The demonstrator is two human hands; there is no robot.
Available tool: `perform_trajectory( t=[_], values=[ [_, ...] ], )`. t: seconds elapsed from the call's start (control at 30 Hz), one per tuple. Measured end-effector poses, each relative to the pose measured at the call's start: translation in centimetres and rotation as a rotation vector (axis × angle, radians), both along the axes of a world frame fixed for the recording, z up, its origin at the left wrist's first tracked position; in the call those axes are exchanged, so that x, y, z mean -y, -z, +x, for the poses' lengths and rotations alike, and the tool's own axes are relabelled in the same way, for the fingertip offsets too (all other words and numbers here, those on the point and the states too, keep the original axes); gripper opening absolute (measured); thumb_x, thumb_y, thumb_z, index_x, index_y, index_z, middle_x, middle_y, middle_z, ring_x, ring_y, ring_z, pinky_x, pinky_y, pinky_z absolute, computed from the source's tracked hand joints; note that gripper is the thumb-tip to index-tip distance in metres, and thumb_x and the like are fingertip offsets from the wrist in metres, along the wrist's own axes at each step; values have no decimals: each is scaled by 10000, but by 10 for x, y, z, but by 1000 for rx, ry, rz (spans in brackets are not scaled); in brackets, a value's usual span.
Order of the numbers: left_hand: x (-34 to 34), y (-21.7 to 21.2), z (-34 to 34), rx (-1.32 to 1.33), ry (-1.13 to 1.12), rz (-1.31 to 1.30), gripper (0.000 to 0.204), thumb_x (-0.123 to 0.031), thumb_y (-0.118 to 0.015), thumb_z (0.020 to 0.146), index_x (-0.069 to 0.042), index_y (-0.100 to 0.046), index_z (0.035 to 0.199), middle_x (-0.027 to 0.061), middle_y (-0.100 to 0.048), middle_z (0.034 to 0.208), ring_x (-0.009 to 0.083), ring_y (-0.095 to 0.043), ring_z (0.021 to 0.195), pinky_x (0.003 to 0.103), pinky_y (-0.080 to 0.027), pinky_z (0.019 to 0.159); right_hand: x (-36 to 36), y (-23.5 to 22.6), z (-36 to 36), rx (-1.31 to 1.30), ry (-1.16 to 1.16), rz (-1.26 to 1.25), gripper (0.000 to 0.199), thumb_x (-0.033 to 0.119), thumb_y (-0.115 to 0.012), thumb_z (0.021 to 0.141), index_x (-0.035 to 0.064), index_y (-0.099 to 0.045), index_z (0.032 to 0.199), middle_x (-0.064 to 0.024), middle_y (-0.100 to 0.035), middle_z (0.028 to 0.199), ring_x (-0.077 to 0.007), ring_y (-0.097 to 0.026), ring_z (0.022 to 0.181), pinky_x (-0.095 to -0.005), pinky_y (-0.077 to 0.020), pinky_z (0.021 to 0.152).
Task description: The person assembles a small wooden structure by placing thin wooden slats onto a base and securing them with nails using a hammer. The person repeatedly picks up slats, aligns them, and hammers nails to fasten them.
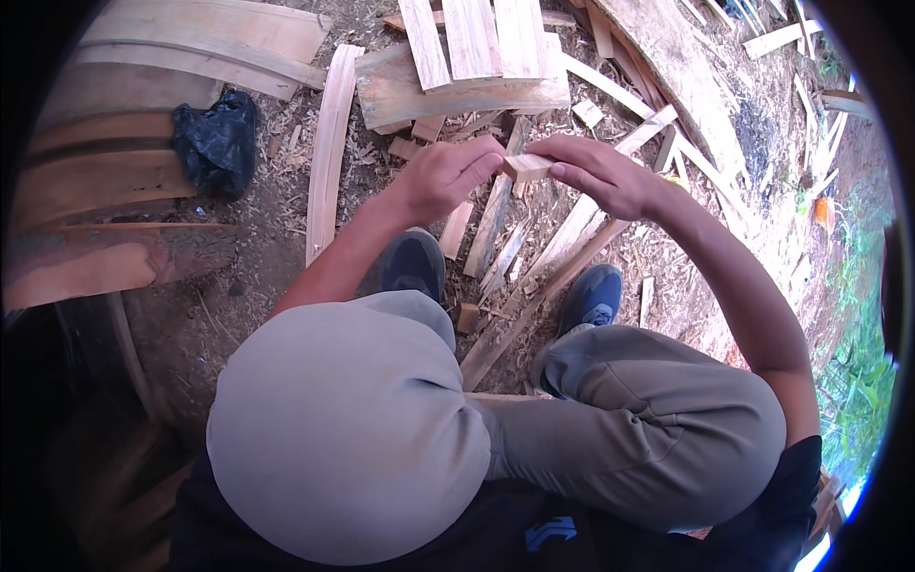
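A short pale wooden block [527, 168] is held up between my two hands, in front of my knees. My left hand [450, 176] grips its left end, thumb pressed along the near side. The right hand [602, 175] holds the other end, with fingers over the far side and thumb below. Just beyond the hands lies a thick wooden plank [400, 88], with several light boards [469, 38] resting on top of it. The fingertips behind the block are partly hidden.
A long curved board [329, 153] lies left of my hands. Farther left, a black plastic bag [217, 143] sits on large stacked planks [105, 176]. Shavings and offcuts cover the ground around my shoes [589, 296]. A long strip [543, 296] runs between my feet.
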State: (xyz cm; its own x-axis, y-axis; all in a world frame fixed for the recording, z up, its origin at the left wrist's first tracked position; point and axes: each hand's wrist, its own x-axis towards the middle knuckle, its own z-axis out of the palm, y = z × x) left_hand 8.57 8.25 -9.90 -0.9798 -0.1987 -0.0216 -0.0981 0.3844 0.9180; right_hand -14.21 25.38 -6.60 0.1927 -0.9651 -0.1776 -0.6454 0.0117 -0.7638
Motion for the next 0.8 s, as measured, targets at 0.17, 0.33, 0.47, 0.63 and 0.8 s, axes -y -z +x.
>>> perform_trajectory(
  t=[0.17, 0.33, 0.47, 0.63, 0.8],
  values=[
    [-22, 11, 1, -67, -13, 25, 243, -251, -451, 1076, -63, -602, 1101, 183, -663, 829, 367, -686, 783, 440, -505, 699, 2, 7, 6, -10, -48, 61, 790, 680, -256, 1049, 11, -578, 1321, -191, -656, 1118, -330, -646, 1097, -479, -517, 950],
    [-30, 14, 0, -92, -88, -4, 223, -217, -436, 1068, -52, -585, 1045, 181, -637, 775, 389, -670, 752, 452, -494, 662, 0, 6, 7, 116, 21, 279, 768, 702, -292, 1034, 45, -579, 1310, -180, -649, 1101, -313, -641, 1080, -474, -507, 916],
    [-35, 20, 1, -158, -144, 59, 239, -211, -427, 1068, -33, -579, 1021, 177, -592, 723, 392, -635, 689, 455, -470, 636, -5, 10, 18, 253, 116, 253, 709, 671, -312, 1051, 59, -571, 1298, -176, -639, 1081, -306, -631, 1061, -469, -490, 916],
    [-39, 27, 0, -155, -153, 114, 260, -206, -414, 1071, -16, -579, 1003, 169, -553, 698, 355, -594, 633, 440, -447, 621, -12, 17, 25, 280, 128, 235, 691, 645, -320, 1064, 41, -564, 1295, -157, -613, 1088, -294, -605, 1058, -445, -474, 934],
    [-46, 30, -2, -124, -182, 197, 313, -242, -390, 1090, -14, -575, 981, 42, -502, 707, 145, -485, 642, 324, -403, 620, -19, 25, 28, 331, 179, 233, 644, 605, -344, 1078, 33, -571, 1265, -149, -591, 1104, -261, -586, 1080, -423, -463, 949]
  ],
)
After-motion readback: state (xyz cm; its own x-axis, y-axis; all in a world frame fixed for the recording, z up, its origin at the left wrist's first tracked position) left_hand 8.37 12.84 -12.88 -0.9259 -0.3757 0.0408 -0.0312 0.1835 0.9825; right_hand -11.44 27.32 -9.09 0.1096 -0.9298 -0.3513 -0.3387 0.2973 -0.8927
